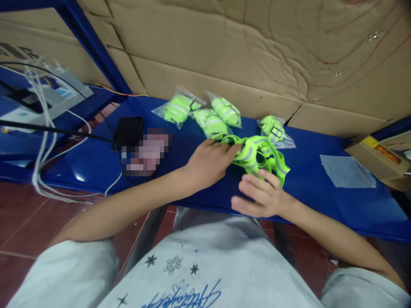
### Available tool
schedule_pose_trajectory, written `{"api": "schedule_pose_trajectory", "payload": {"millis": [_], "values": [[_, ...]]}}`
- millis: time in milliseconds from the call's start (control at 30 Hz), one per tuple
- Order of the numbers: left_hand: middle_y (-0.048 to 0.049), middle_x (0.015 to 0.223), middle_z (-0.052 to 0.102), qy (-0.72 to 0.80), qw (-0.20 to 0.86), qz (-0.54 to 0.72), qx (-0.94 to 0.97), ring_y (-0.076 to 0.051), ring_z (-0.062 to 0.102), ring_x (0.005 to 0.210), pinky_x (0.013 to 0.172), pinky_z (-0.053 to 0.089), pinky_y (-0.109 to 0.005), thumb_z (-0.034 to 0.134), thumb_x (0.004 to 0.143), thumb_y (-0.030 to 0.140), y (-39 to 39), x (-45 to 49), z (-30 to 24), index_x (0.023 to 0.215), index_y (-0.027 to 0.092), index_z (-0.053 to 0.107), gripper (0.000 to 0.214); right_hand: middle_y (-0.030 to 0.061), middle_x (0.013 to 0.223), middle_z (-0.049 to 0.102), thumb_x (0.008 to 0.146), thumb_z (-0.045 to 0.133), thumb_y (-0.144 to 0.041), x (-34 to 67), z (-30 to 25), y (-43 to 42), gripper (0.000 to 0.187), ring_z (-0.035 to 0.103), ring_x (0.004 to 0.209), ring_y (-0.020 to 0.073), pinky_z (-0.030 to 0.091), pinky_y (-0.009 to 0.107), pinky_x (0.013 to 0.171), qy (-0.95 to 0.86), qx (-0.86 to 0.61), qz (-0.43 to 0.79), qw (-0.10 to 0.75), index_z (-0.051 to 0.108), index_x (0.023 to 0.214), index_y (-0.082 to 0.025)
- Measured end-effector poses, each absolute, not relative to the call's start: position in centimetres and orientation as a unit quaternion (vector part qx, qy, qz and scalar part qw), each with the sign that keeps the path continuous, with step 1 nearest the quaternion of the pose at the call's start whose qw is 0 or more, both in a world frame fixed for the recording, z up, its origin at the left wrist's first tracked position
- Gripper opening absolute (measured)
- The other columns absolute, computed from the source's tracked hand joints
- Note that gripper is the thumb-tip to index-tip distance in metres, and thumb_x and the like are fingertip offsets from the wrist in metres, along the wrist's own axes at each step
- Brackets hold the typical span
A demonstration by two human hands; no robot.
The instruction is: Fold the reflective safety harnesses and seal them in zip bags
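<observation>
A loose neon-yellow reflective strap [248, 153] with a silver stripe lies in loops on the blue table. My left hand [210, 164] is closed on the strap's left end, fingers bent over a dark part that they mostly hide. My right hand [261, 194] is at the near side of the loops, its fingers stretched out and apart, slightly blurred. The thumb side of that hand overlaps the strap, and I cannot tell if it touches. Just beyond the hands lie clear bags with folded reflective straps: one bag [212, 123] by my left hand, another bag [274, 130] behind the loops.
Two more bagged straps, a left bag [178, 108] and a back bag [226, 110], lie near the cardboard wall [205, 55]. A flat clear bag [348, 171] and a cardboard box [375, 158] are at right. At left are a black box [128, 131] and white cables [43, 128].
</observation>
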State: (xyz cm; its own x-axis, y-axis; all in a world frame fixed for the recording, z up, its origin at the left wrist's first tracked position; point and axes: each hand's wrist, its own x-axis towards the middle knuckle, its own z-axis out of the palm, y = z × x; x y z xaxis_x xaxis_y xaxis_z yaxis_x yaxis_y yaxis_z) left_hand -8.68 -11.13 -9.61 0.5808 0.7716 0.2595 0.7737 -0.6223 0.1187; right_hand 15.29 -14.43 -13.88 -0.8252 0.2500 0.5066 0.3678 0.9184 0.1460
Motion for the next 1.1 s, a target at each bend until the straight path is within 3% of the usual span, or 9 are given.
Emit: {"api": "schedule_pose_trajectory", "payload": {"millis": [167, 333, 467, 600, 667, 833, 900, 1000, 1100], "values": [[-0.0106, 0.114, 0.075, -0.416, -0.258, -0.258, -0.833, -0.029, 0.070, 0.108, 0.100, 0.047, -0.043, 0.062, 0.093, 0.020, -9.2, -7.2, -11.9, 0.124, 0.018, 0.067, 0.031, 0.0123, 0.134, 0.068, 0.102, 0.059, -0.042, 15.5, -13.8, -10.9, 0.057, 0.066, 0.119, 0.0294, 0.048, 0.046, 0.103, -0.896, -0.365, -0.104, 0.232, 0.046, 0.154, -0.022], [-0.0054, 0.110, 0.072, -0.431, -0.535, -0.409, -0.600, -0.022, 0.065, 0.109, 0.097, 0.047, -0.032, 0.088, 0.069, 0.032, -5.8, -7.9, -13.4, 0.099, 0.015, 0.072, 0.039, 0.0119, 0.131, 0.065, 0.102, 0.059, -0.035, 17.0, -12.6, -10.6, 0.045, 0.063, 0.119, 0.0275, 0.048, 0.040, 0.096, -0.859, -0.415, -0.118, 0.274, 0.055, 0.145, -0.024], [-0.0042, 0.102, 0.073, -0.428, -0.622, -0.434, -0.492, -0.019, 0.067, 0.090, 0.081, 0.049, -0.032, 0.085, 0.072, 0.045, -5.0, -8.3, -13.3, 0.105, 0.017, 0.073, 0.046, 0.0050, 0.116, 0.070, 0.101, 0.057, -0.019, 17.5, -12.1, -11.4, 0.028, 0.064, 0.102, 0.0209, 0.042, 0.037, 0.086, -0.866, -0.378, -0.176, 0.276, 0.068, 0.125, -0.028], [-0.0032, 0.102, 0.073, -0.351, -0.713, -0.456, -0.401, -0.017, 0.068, 0.088, 0.076, 0.050, -0.028, 0.089, 0.068, 0.037, -4.9, -8.8, -12.7, 0.099, 0.016, 0.075, 0.040, 0.0025, 0.111, 0.074, 0.101, 0.058, -0.023, 17.7, -12.4, -11.0, 0.015, 0.064, 0.097, 0.0212, 0.038, 0.040, 0.087, -0.868, -0.399, -0.192, 0.227, 0.071, 0.108, -0.024], [-0.0025, 0.098, 0.074, -0.337, -0.728, -0.459, -0.382, -0.016, 0.068, 0.088, 0.076, 0.050, -0.026, 0.089, 0.068, 0.029, -5.0, -8.9, -12.6, 0.097, 0.015, 0.075, 0.035, 0.0047, 0.115, 0.073, 0.101, 0.061, -0.032, 17.7, -12.6, -10.8, 0.017, 0.066, 0.104, 0.0240, 0.041, 0.041, 0.093, -0.863, -0.406, -0.188, 0.235, 0.069, 0.112, -0.022], [-0.0032, 0.088, 0.075, -0.289, -0.790, -0.330, -0.429, -0.015, 0.070, 0.079, 0.075, 0.052, -0.026, 0.089, 0.070, 0.027, -6.2, -8.2, -12.8, 0.090, 0.014, 0.074, 0.029, 0.0170, 0.153, 0.051, 0.098, 0.062, -0.050, 17.2, -12.2, -11.4, 0.072, 0.049, 0.144, 0.0354, 0.045, 0.051, 0.113, -0.846, -0.394, -0.086, 0.349, 0.034, 0.157, -0.022], [-0.0042, 0.088, 0.076, -0.266, -0.800, -0.249, -0.476, -0.016, 0.070, 0.075, 0.074, 0.053, -0.028, 0.087, 0.074, 0.032, -6.9, -7.8, -13.0, 0.091, 0.015, 0.074, 0.028, 0.0177, 0.157, 0.046, 0.098, 0.059, -0.052, 17.1, -12.0, -11.8, 0.074, 0.046, 0.147, 0.0359, 0.043, 0.053, 0.117, -0.857, -0.365, -0.044, 0.362, 0.030, 0.159, -0.022], [-0.0068, 0.087, 0.076, -0.266, -0.709, -0.211, -0.618, -0.019, 0.070, 0.078, 0.077, 0.054, -0.031, 0.075, 0.086, 0.049, -7.7, -7.4, -13.3, 0.091, 0.014, 0.075, 0.035, 0.0102, 0.120, 0.071, 0.098, 0.063, -0.043, 17.0, -12.0, -12.1, 0.037, 0.068, 0.112, 0.0265, 0.054, 0.041, 0.100, -0.871, -0.326, -0.004, 0.369, 0.057, 0.130, -0.023], [-0.0067, 0.089, 0.073, -0.291, -0.564, -0.287, -0.718, -0.020, 0.067, 0.088, 0.081, 0.051, -0.031, 0.058, 0.095, 0.063, -8.2, -7.3, -12.9, 0.087, 0.013, 0.074, 0.053, -0.0008, 0.074, 0.062, 0.095, 0.071, -0.042, 16.8, -12.2, -12.2, 0.025, 0.059, 0.069, 0.0144, 0.048, 0.027, 0.066, -0.829, -0.388, 0.007, 0.404, 0.057, 0.091, -0.021]]}}
